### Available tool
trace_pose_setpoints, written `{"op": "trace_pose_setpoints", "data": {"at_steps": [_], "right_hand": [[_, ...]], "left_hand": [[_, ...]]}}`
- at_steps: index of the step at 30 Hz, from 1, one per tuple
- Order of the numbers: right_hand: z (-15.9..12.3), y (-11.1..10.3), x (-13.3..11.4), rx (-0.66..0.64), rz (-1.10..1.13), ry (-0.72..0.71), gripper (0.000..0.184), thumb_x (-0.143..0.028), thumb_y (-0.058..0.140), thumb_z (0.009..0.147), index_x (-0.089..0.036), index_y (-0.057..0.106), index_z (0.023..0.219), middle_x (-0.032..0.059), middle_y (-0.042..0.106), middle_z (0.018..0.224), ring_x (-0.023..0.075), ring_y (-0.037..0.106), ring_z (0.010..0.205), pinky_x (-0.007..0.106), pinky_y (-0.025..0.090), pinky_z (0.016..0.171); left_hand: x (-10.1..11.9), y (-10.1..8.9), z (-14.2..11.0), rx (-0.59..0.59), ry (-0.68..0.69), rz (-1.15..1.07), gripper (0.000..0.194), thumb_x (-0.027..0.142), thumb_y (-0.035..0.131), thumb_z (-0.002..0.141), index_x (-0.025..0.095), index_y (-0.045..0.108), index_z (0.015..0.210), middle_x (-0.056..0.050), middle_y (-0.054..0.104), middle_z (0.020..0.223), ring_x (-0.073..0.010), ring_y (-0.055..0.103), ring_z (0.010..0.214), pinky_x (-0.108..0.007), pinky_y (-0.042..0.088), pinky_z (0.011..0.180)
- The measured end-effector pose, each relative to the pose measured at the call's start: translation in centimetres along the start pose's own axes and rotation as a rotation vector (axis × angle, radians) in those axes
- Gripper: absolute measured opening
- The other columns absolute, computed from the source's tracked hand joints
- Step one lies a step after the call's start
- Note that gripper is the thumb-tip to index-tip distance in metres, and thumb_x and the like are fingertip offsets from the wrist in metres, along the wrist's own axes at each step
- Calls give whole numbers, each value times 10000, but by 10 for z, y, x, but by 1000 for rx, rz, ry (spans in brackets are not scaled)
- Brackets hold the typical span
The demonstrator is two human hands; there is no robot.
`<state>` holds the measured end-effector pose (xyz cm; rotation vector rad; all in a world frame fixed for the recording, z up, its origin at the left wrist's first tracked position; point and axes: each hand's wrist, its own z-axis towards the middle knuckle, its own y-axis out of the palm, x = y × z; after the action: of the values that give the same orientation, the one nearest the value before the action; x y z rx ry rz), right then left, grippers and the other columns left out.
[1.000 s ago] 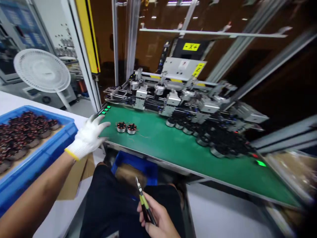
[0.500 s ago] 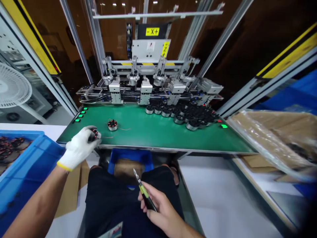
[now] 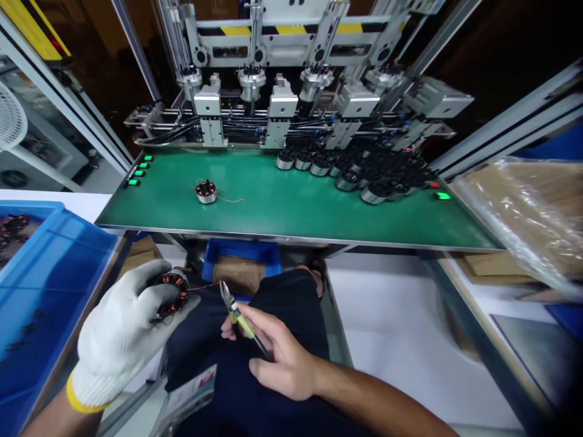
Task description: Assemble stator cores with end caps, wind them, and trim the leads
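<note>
In a white glove with a yellow cuff, my left hand grips a motor stator with copper windings, above my lap. A twisted copper lead wire sticks out from it to the right. My bare right hand is closed round the green and black handles of a pair of cutting pliers. The jaws are at the wire's far end; I cannot tell whether they touch it. Another stator with loose wires stands on the green worktop.
Several dark stators crowd the worktop's right side, before a machine with metal clamps. A blue crate stands at left, and a blue bin sits under the worktop. Plastic-wrapped cardboard lies at right.
My left hand has brought the stator from the worktop's front edge down over my lap. My right hand has moved the pliers left and up to the wire. The view has tilted down.
</note>
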<state>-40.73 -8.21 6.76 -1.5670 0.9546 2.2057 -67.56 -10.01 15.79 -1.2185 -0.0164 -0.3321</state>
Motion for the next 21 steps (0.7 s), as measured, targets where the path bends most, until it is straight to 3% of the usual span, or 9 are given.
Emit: {"op": "trace_pose_setpoints", "data": {"at_steps": [6, 13, 21], "right_hand": [[-1, 0, 0, 42, -13, 59, 892, -92, 622, 708, -213, 386, 1560, 121, 586, 1236, 219, 612, 1107, 473, 488, 1047], [0, 1, 1, 52, -26, 28, 884, -47, 595, 719, -285, 423, 1553, 86, 583, 1185, 185, 618, 1002, 423, 548, 934], [2, 1, 0, 53, -42, 95, 873, -66, 602, 701, -244, 439, 1539, 86, 594, 1157, 179, 615, 973, 411, 559, 916]], "left_hand": [[4, -1, 9, 22, 69, 73, 193, 441, 623, 926, 262, 649, 860, -87, 697, 1051, -237, 679, 785, -353, 525, 578], [2, 0, 5, -28, 46, 47, 157, 425, 651, 909, 277, 655, 856, -66, 684, 1046, -219, 652, 762, -345, 497, 582], [-2, 2, 0, -7, 53, 44, 125, 383, 703, 869, 288, 632, 909, -50, 669, 1049, -218, 651, 783, -334, 476, 580]]}}
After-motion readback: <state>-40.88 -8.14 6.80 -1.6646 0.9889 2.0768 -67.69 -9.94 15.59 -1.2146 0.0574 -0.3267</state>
